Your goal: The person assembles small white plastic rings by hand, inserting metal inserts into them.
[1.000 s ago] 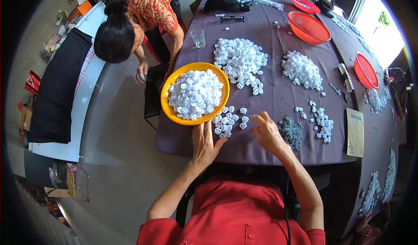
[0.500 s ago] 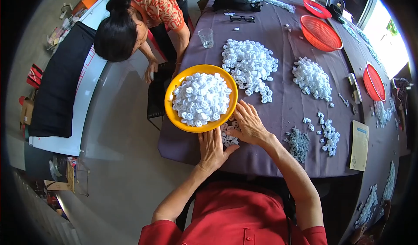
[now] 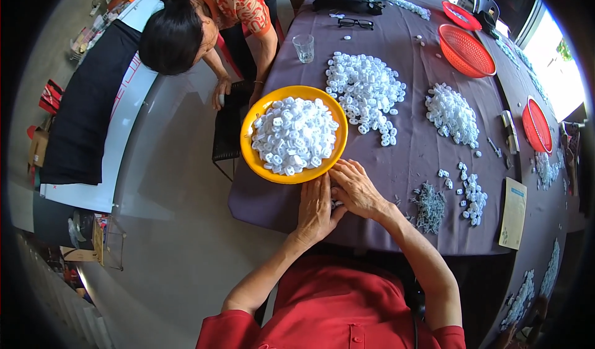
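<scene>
A round yellow plate [image 3: 249,157] is heaped with small white plastic pieces [image 3: 294,132], rounded with holes in them. My left hand [image 3: 317,209] lies just below the plate's near rim, its fingers stretched forward on the tablecloth. Beside it, my right hand [image 3: 357,191] slants in from the right with fingers extended, and the two hands nearly meet. Between and under them a few more of the white pieces [image 3: 336,204] show in part; the rest of that group is covered by my hands. A loose pile of the same pieces [image 3: 362,88] spreads beyond the plate.
The purple-grey tablecloth [image 3: 390,163] also bears another white pile [image 3: 452,113], grey plastic scraps [image 3: 429,207], a red basket [image 3: 466,50], a drinking glass [image 3: 304,48], eyeglasses [image 3: 356,23] and a tan packet [image 3: 512,212]. At left, another person [image 3: 238,8] bends over a dark stool [image 3: 232,110].
My hands have drawn closer together, the left shifting right, and the pieces between them are now mostly covered. The whole view has shifted slightly. The other person remains bent over.
</scene>
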The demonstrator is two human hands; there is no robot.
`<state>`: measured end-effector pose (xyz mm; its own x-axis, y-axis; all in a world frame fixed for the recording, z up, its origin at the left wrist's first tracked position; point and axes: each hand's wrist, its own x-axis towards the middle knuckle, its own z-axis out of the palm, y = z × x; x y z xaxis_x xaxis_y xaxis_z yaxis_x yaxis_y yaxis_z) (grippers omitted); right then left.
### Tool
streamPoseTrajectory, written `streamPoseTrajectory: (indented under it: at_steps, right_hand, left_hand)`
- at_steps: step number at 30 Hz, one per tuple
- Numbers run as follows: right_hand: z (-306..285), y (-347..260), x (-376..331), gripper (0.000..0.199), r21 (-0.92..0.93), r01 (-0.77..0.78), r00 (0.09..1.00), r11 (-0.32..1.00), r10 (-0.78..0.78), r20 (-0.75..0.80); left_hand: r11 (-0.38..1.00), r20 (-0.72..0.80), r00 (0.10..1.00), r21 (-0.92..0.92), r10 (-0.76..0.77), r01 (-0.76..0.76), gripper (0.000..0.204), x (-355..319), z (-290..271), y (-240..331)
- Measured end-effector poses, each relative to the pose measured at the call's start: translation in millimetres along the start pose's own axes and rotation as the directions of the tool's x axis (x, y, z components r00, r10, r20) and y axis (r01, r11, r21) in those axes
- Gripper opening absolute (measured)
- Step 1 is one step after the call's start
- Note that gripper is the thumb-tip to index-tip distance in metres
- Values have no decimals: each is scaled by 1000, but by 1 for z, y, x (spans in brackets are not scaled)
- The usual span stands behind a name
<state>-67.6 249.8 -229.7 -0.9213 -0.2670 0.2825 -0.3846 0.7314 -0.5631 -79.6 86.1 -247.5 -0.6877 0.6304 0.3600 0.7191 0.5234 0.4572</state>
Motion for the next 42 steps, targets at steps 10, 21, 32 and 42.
streamPoseTrajectory:
  at_steps: [10,21,32,42]
  right_hand:
    - [-60,-13,-34,92,-179,-299,933,937,327,151]
    - [-22,-1,-18,46,2,-317,948,948,317,12]
    - [23,31,-35,33,586,-228,829,777,471,-302]
    - [-5,2,67,33,475,-134,878,870,326,-349]
  left_hand:
    - [989,10,1000,-144,15,-14,72,3,3,9]
    - [907,-260,934,-403,-244,125,39,29,44,42]
    - [612,-228,856,-781,-464,124,26,53,50,62]
    - [615,-411,772,-788,-484,-34,23,103,-5,14]
